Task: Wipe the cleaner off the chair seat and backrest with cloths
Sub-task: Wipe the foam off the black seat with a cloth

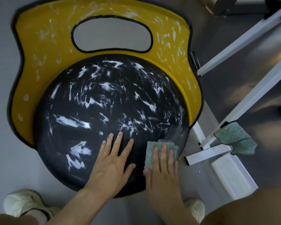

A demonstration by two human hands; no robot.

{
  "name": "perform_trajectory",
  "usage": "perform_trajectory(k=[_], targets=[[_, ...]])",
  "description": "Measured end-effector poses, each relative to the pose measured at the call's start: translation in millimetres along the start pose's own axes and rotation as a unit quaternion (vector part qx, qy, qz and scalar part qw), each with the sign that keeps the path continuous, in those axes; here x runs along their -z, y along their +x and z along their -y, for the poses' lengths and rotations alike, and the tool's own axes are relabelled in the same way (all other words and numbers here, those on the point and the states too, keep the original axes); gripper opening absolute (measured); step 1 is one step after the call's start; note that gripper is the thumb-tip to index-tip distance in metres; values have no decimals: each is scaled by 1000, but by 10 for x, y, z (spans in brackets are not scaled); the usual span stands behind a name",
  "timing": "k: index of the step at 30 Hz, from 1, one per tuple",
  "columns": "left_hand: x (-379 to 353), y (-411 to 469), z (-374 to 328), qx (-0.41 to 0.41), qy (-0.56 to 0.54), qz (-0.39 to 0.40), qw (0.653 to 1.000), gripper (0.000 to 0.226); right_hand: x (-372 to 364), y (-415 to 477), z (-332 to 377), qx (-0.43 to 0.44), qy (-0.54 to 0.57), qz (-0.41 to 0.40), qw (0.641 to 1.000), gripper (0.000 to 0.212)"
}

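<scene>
Black seat (104,103), foam-streaked, seemingly on grey floor (6,159).

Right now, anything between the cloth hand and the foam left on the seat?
Nothing visible. The right hand presses the cloth flat on the seat near its right edge. The left hand rests beside it, and would block only a leftward sweep.

Glossy black seat (104,103), smooth yellow plastic backrest (44,51), coarse woven cloth (161,148).
</scene>
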State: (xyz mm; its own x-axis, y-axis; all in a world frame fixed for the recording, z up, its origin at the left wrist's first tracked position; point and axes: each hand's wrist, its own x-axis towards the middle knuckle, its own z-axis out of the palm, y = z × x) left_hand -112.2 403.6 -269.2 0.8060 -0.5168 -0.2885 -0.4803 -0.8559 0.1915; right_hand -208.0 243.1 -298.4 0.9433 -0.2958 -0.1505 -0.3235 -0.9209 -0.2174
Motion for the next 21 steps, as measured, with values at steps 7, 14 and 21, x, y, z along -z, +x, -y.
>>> perform_trajectory(k=[7, 14, 21], targets=[[4, 9, 51, -13, -1, -1, 1000, 73, 168, 732, -214, -28, -12, 9, 1000, 68], [146, -11, 10, -7, -12, 16, 1000, 73, -8, -176, 252, 34, -16, 33, 999, 70], [198, -18, -17, -5, 2, 44, 999, 75, 56, 112, 130, 43, -39, 68, 996, 67]])
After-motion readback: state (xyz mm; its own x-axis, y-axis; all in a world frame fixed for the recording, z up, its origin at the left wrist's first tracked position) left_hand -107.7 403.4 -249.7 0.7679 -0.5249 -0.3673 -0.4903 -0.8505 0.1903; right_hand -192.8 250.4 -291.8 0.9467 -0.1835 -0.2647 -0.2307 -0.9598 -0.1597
